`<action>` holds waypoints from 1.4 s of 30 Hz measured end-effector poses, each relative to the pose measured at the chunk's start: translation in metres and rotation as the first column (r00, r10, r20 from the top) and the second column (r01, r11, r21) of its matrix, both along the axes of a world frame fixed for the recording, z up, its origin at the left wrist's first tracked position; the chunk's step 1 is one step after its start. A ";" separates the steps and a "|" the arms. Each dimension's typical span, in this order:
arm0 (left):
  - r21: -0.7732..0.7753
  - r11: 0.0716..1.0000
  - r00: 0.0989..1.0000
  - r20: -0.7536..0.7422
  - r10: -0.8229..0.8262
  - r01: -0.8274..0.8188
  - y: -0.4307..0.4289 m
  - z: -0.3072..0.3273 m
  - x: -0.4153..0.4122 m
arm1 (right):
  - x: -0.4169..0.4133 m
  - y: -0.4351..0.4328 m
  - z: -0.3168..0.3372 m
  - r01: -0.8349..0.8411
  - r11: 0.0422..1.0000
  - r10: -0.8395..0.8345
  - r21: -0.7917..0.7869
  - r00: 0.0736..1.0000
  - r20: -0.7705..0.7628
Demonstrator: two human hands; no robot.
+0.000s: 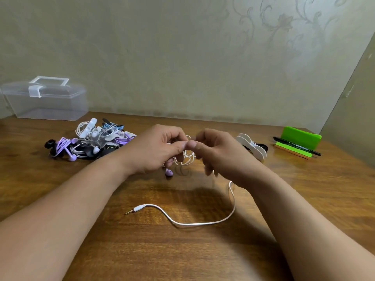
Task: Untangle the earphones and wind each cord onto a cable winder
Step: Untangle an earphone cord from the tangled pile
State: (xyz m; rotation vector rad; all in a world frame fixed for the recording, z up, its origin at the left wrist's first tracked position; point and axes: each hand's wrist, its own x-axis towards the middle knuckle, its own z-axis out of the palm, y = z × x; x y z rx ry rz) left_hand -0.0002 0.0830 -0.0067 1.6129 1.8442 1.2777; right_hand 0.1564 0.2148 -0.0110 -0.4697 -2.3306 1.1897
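My left hand [160, 149] and right hand [219, 155] pinch the tangled white cord [203, 223] with curled fingers [176, 136] over the middle of the desk [142, 250]; its plug [139, 208] lies nearer the front edge.

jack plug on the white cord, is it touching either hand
Apart. The head view shows the jack plug of the white cord lying on the table, bare wood between it and the left hand and right hand.

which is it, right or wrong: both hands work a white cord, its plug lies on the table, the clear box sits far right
Not quite: the head view shows the clear box at the far left. The left hand and right hand do work the white cord, its plug lying on the table.
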 end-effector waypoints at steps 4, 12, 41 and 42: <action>-0.006 1.000 0.999 -0.034 0.028 -0.028 -0.001 0.002 -0.005 | 0.002 0.007 0.001 0.118 0.992 -0.117 0.044 0.993 -0.030; 0.051 0.996 0.998 0.012 0.067 -0.068 -0.001 0.003 -0.018 | 0.008 0.016 0.007 0.143 0.972 -0.160 -0.187 0.984 -0.080; -0.116 0.988 0.995 -0.002 -0.100 0.099 0.002 -0.009 0.010 | 0.009 0.008 0.021 -0.165 0.863 -0.031 -0.478 0.926 -0.376; -0.105 0.992 0.997 0.009 -0.071 0.072 0.003 -0.010 0.013 | 0.009 0.008 0.021 -0.157 0.865 -0.045 -0.477 0.922 -0.385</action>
